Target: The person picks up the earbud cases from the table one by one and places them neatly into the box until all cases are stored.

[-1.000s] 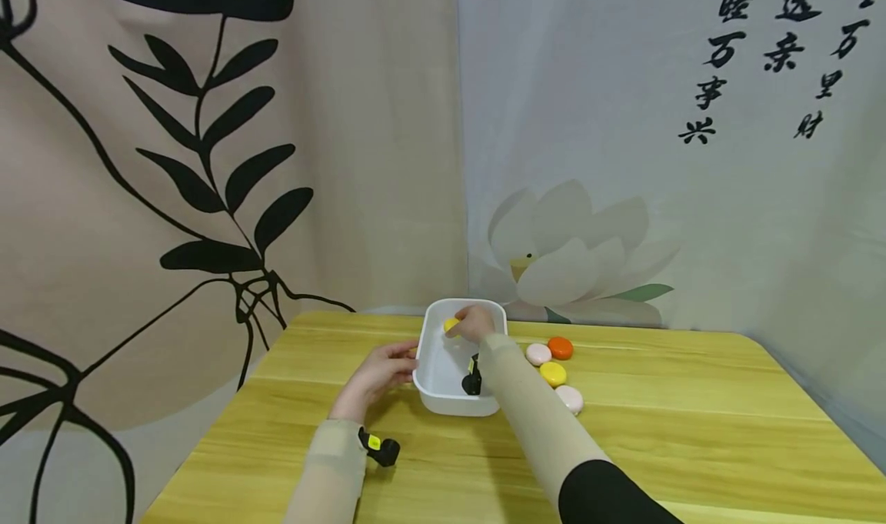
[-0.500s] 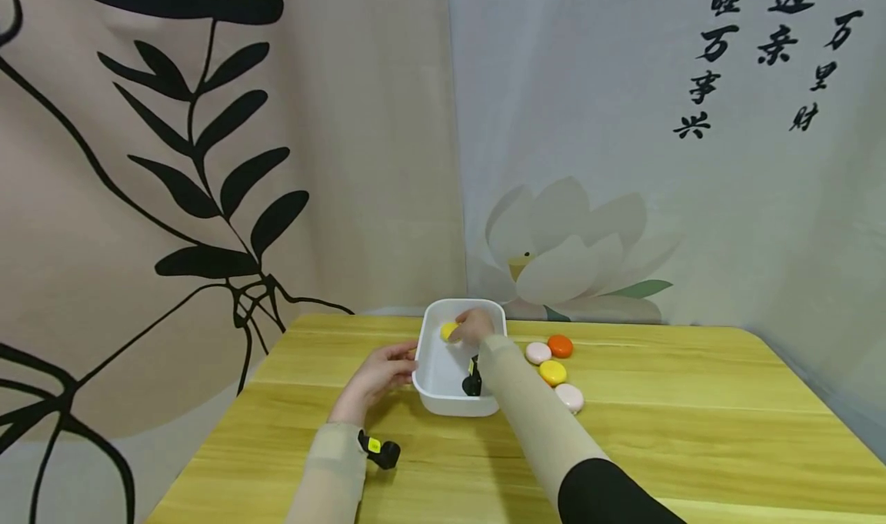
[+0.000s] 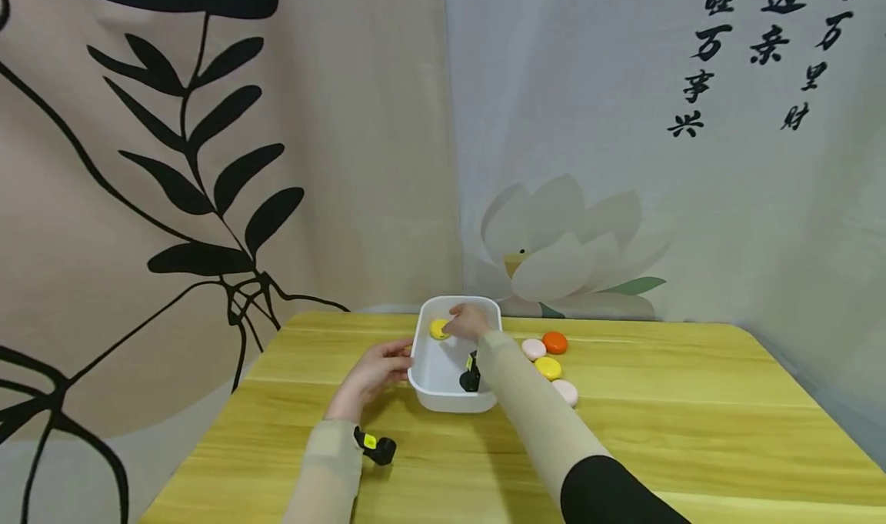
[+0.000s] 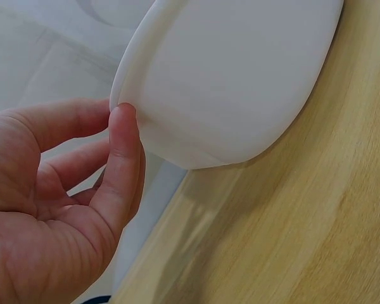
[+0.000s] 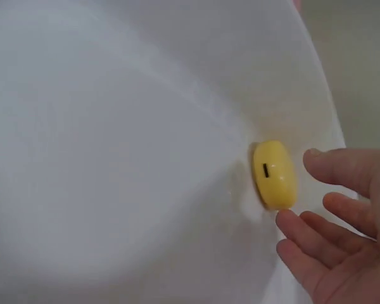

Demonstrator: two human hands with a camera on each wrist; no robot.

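Observation:
A yellow rounded disc (image 3: 439, 329) with a small dark slot lies inside the white box (image 3: 453, 402), near its far left corner. Beside it is my right hand (image 3: 468, 322), reaching into the box. In the right wrist view, the disc (image 5: 275, 176) sits against the box wall, between thumb and fingers spread apart. The thumb is off it; one fingertip is very near its lower end, and I cannot tell if they touch. My left hand (image 3: 374, 370) touches the outside of the box's left wall. In the left wrist view, the left thumb (image 4: 122, 126) rests at the rim.
Right of the box, on the wooden table (image 3: 692, 408), lie an orange disc (image 3: 555, 343), a pink disc (image 3: 533, 349), a yellow disc (image 3: 548, 368) and another pink disc (image 3: 565, 392). A printed curtain (image 3: 388, 162) hangs behind the table.
My right hand has let go of the yellow disc, which now lies apart in the box. The left hand stays at the box's left side. The head view shifted slightly.

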